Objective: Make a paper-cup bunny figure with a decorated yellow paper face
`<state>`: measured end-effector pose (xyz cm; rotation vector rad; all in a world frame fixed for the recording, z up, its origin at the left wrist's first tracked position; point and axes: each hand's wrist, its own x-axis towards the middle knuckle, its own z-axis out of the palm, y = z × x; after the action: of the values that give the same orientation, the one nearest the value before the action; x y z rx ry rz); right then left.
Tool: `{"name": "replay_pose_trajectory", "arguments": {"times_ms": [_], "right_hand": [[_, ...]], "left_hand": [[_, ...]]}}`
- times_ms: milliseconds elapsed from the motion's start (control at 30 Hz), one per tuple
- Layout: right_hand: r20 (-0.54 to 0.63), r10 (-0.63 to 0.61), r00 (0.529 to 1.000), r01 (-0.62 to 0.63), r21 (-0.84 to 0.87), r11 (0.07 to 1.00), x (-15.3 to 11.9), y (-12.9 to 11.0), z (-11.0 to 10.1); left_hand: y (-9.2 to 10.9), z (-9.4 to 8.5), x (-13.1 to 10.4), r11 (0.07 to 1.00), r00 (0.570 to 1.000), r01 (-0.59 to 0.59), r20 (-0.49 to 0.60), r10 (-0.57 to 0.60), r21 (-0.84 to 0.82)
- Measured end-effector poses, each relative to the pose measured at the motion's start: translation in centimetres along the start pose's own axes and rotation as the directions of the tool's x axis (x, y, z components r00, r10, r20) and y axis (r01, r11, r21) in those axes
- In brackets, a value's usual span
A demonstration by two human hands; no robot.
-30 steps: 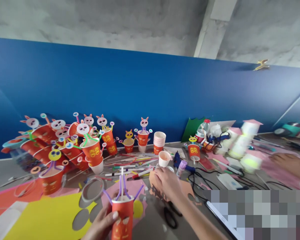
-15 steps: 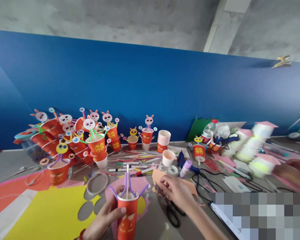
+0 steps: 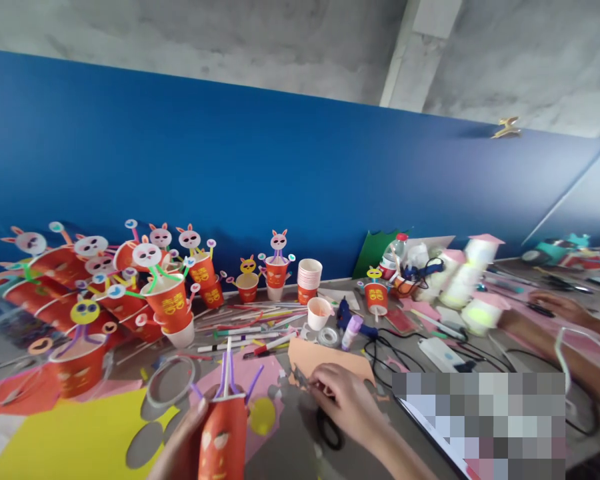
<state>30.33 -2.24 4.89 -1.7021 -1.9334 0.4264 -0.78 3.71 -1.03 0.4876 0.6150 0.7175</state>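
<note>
At the bottom centre, my left hand (image 3: 183, 437) is wrapped round the side of a red paper cup (image 3: 223, 440). Purple pipe cleaners (image 3: 253, 383) and a white stick (image 3: 227, 363) rise from the cup's rim. To the right, my right hand (image 3: 343, 400) has its fingers bent together over black scissors (image 3: 330, 427) beside an orange paper sheet (image 3: 353, 365); what its fingertips pinch is too small to name. A yellow paper circle (image 3: 263, 416) lies on pink paper (image 3: 271, 373) between the hands.
Decorated red cups (image 3: 165, 300) crowd the left. Behind are stacked cups (image 3: 310, 275), markers (image 3: 240, 345), a glue stick (image 3: 352, 333) and a blue glue gun (image 3: 350, 317). Yellow paper (image 3: 75, 433) lies front left. Another person's hands (image 3: 555, 307) are at the right.
The view has turned right, so most things appear further left. The held cup sits lower and is tilted a little. The other person's hands show more fully.
</note>
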Motion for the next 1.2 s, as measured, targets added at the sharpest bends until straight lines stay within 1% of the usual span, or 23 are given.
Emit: {"name": "replay_pose_trajectory", "arguments": {"times_ms": [67,133,233,367,467,567,667,733,767,800,867,933,1000,1067,1133,1200], "right_hand": [[-0.001,0.018,1.0,-0.018,0.001,1.0,-0.1,0.3,-0.1],[-0.002,0.02,1.0,-0.02,0.012,1.0,0.1,0.5,-0.1],[0.011,0.013,1.0,-0.013,0.026,1.0,0.5,0.2,0.1],[0.054,0.013,0.998,-0.014,0.019,1.0,0.9,-0.3,0.4],[0.063,0.024,0.998,-0.023,-0.005,1.0,1.0,-0.3,0.5],[0.019,0.033,0.999,-0.033,-0.016,0.999,1.0,0.4,0.7],[-0.044,0.029,0.999,-0.031,-0.033,0.999,1.1,1.6,0.9],[-0.11,0.019,0.994,-0.026,-0.065,0.998,1.0,2.7,0.8],[-0.164,0.019,0.986,-0.034,-0.091,0.995,1.0,3.4,0.6],[-0.24,0.023,0.971,-0.053,-0.12,0.991,0.9,4.1,0.4],[-0.413,0.047,0.909,-0.123,-0.159,0.98,0.9,5.7,-0.2],[-0.548,0.063,0.834,-0.18,-0.162,0.97,0.9,7.3,-1.0],[-0.652,0.128,0.747,-0.257,-0.106,0.961,1.2,8.5,-1.4],[-0.701,0.215,0.68,-0.308,-0.007,0.951,1.7,9.4,-1.5],[-0.713,0.278,0.644,-0.322,0.076,0.943,2.3,10.0,-1.1],[-0.721,0.305,0.622,-0.324,0.118,0.939,2.8,10.3,-0.7]], "left_hand": [[0.0,0.1,0.3,1.0,0.999,-0.025,0.023,0.025,-0.014],[0.1,0.1,0.5,0.996,0.996,-0.084,0.042,0.084,-0.009],[0.2,-0.3,0.7,0.989,0.989,-0.146,0.022,0.146,-0.005],[0.4,-0.8,0.6,0.988,0.989,-0.149,-0.027,0.148,-0.04],[0.6,-0.8,0.6,0.985,0.985,-0.171,-0.027,0.171,-0.035],[0.8,-0.3,0.6,0.979,0.979,-0.204,-0.02,0.204,-0.004],[0.8,0.2,0.7,0.981,0.981,-0.193,-0.033,0.193,0.017],[0.8,0.4,0.7,0.983,0.982,-0.182,-0.052,0.183,0.016],[0.8,0.5,0.7,0.984,0.982,-0.177,-0.059,0.177,0.012],[0.8,0.5,0.6,0.985,0.983,-0.172,-0.066,0.172,0.007],[0.7,0.6,0.6,0.985,0.982,-0.174,-0.069,0.174,-0.002],[0.7,0.7,0.5,0.984,0.982,-0.179,-0.066,0.178,-0.002],[0.6,0.9,0.4,0.985,0.983,-0.171,-0.067,0.172,0.011],[0.5,1.1,0.3,0.99,0.987,-0.141,-0.073,0.142,0.028],[0.5,1.3,0.2,0.992,0.989,-0.123,-0.078,0.125,0.033],[0.6,1.5,0.1,0.992,0.988,-0.126,-0.081,0.128,0.03]]}}
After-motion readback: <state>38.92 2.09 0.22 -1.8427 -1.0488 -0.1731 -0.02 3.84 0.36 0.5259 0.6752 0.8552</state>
